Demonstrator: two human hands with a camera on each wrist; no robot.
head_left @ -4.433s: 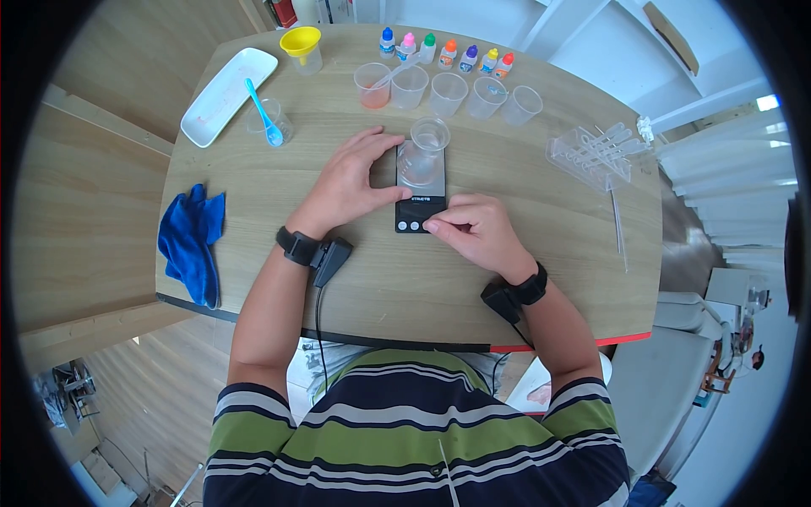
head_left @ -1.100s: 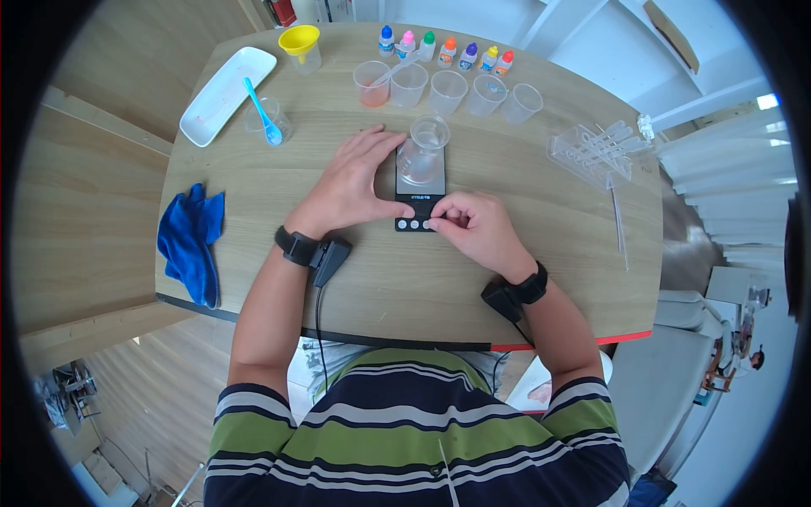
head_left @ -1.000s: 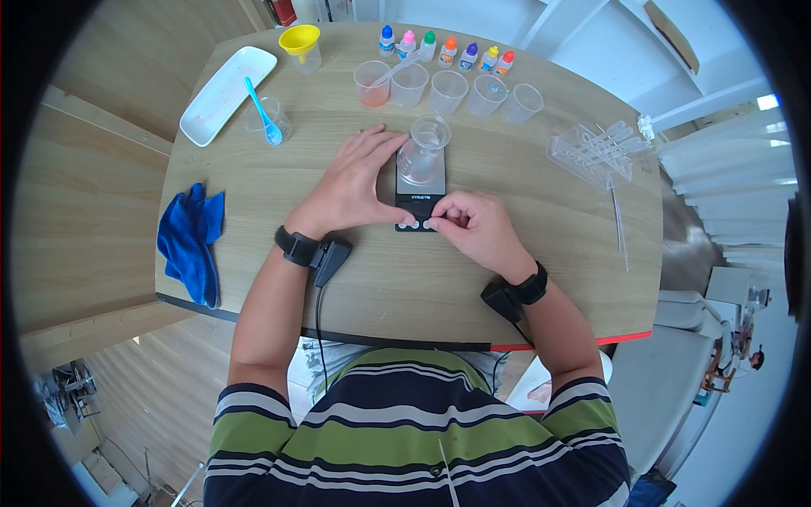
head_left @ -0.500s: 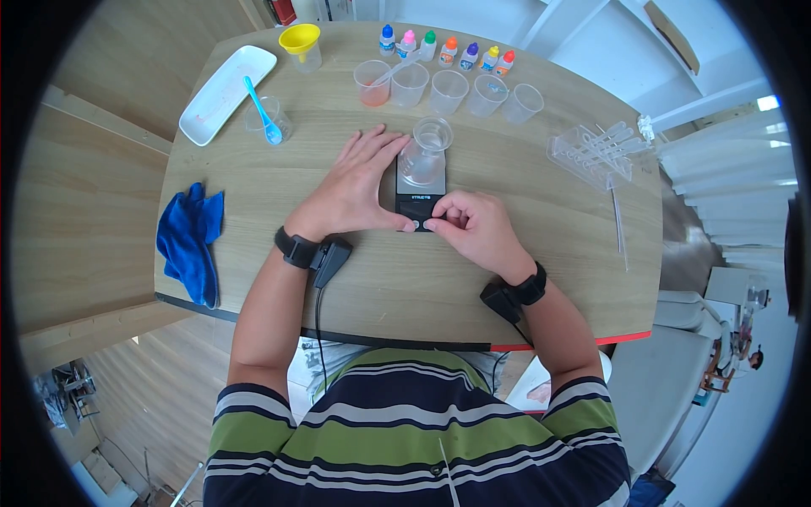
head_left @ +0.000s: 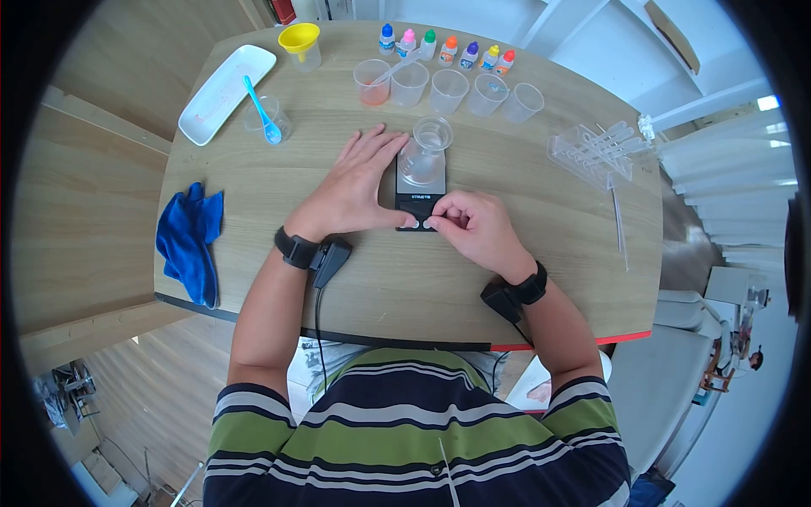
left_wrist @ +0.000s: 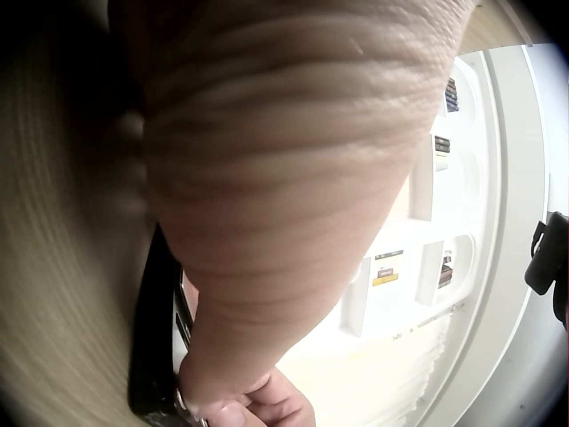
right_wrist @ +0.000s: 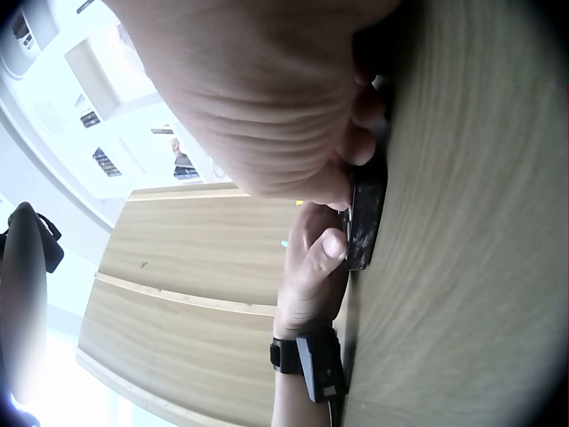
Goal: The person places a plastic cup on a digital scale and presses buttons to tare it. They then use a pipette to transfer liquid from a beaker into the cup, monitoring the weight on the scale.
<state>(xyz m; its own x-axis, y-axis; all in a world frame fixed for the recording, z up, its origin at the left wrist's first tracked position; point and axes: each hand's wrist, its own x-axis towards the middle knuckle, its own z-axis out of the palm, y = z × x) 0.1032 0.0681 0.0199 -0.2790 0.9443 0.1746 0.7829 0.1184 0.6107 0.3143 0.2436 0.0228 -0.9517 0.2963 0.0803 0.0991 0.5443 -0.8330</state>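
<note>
In the head view, a black digital scale [head_left: 415, 207] with a silver weighing plate lies at the middle of the table. On the plate stands a clear conical flask [head_left: 422, 156]. My left hand [head_left: 351, 186] lies along the scale's left side, fingers stretched forward beside the flask and thumb on the left buttons. My right hand [head_left: 477, 224] has its fingers curled, with the thumb and index fingertips at the right-hand button. From the right wrist, the scale's dark edge [right_wrist: 364, 222] shows below both thumbs. The left wrist view is mostly filled by my left hand [left_wrist: 276, 196].
Several clear plastic cups [head_left: 449, 91] stand in a row behind the flask, with small dye bottles [head_left: 449, 52] beyond. At left are a white tray [head_left: 226, 95], a cup with a blue spoon [head_left: 263, 118], a yellow funnel [head_left: 299, 38] and a blue cloth [head_left: 189, 241]. Droppers [head_left: 600, 152] lie at right.
My left thumb has come down from beside the flask onto the scale's left buttons. The right fingertips have shifted slightly at the right button. The flask has stayed on the plate.
</note>
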